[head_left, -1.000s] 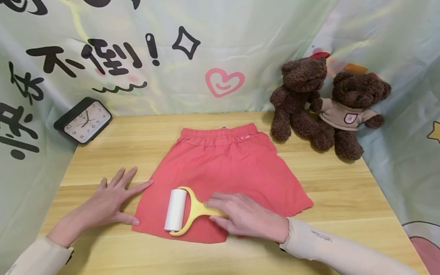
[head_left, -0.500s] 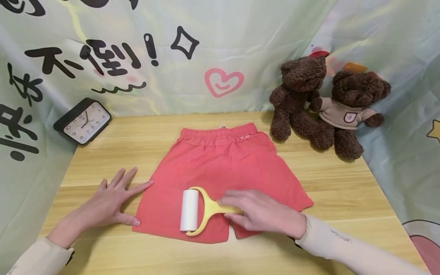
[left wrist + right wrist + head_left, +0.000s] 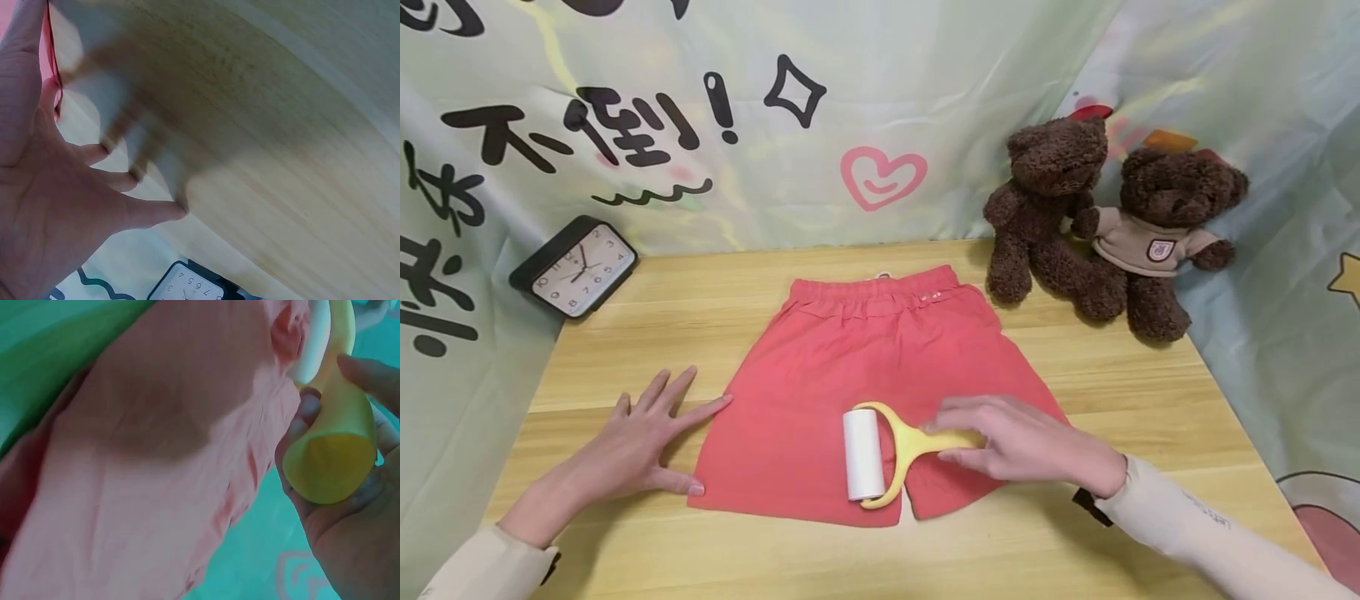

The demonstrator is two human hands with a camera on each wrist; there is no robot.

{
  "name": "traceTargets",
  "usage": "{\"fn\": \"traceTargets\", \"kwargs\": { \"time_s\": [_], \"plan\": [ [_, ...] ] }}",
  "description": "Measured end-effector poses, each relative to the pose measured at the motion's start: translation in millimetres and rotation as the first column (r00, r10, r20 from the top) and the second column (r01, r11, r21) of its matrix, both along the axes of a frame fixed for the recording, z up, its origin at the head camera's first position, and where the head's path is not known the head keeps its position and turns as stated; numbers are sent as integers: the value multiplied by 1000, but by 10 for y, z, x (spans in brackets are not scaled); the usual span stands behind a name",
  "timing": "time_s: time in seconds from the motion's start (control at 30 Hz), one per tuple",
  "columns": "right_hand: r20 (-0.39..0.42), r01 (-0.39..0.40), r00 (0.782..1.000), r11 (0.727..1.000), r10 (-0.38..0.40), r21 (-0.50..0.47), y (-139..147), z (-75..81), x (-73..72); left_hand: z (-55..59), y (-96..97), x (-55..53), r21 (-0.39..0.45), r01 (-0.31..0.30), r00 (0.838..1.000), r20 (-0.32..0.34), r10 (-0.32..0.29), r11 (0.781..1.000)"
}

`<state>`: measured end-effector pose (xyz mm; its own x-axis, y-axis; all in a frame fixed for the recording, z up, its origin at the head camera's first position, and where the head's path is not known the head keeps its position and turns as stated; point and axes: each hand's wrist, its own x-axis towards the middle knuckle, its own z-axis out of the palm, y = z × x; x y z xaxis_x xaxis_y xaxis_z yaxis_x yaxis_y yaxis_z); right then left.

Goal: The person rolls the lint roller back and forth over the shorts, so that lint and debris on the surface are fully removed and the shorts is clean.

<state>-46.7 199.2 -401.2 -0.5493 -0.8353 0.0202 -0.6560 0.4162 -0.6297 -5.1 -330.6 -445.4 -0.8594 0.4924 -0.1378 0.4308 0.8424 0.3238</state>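
Red shorts (image 3: 805, 375) lie flat on the wooden table, waistband toward the back. My right hand (image 3: 1011, 437) grips the yellow handle of a lint roller (image 3: 863, 454), whose white cylinder lies over the shorts near the gap between the legs. In the right wrist view, the fingers and thumb wrap the yellow handle (image 3: 331, 459), its round butt end facing the camera. My left hand (image 3: 640, 442) rests with fingers spread at the left edge of the shorts, thumb and index fingertip touching the cloth. The left wrist view shows that hand (image 3: 69, 194) with fingertips on the wood.
A black-framed clock (image 3: 580, 267) stands at the back left of the table (image 3: 760, 558). Two brown teddy bears (image 3: 1048, 208) sit at the back right, one in a beige top (image 3: 1146, 242). A printed curtain (image 3: 955, 100) hangs behind and along both sides.
My right hand has moved the lint roller rightward across the shorts, from the left leg to near the middle. My left hand has stayed in place. The head view has shifted slightly.
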Motion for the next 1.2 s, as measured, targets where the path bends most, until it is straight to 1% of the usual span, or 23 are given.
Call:
{"fn": "traceTargets", "kwargs": {
  "time_s": [0.1, 0.2, 0.37, 0.53, 0.67, 0.77, 0.9, 1.2],
  "plan": [
    [-8, -6, 1000, 1000, 6, -4, 108, 20, -19, -1, 4, 0, -2, -4, 1000, 9, 4, 1000],
    [-14, -24, 1000, 999, 23, -27, 221, 25, -42, -5, 4, 0, -3, -4, 1000, 10, 4, 1000],
    [-25, -33, 999, 998, 31, -61, 417, 5, -72, -8, 3, 3, 3, -3, 1000, 13, 3, 1000],
    [-10, -26, 1000, 997, 25, -76, 599, -25, -108, -12, 1, 7, 11, -5, 1000, 21, 5, 1000],
    [-32, -47, 999, 994, 44, -102, 744, -34, -147, -8, -2, 4, 4, -4, 1000, 22, 4, 1000],
    [-45, -54, 998, 994, 50, -99, 823, -24, -167, 7, -6, 4, 1, -3, 1000, 20, 3, 1000],
    [-59, -49, 997, 996, 45, -70, 912, -6, -179, 15, -3, 0, 3, -2, 1000, 20, 2, 1000],
    [-127, -46, 991, 998, 39, -47, 1135, 60, -194, 7, 9, -10, 6, 7, 1000, 12, -7, 1000]
  ]
}}
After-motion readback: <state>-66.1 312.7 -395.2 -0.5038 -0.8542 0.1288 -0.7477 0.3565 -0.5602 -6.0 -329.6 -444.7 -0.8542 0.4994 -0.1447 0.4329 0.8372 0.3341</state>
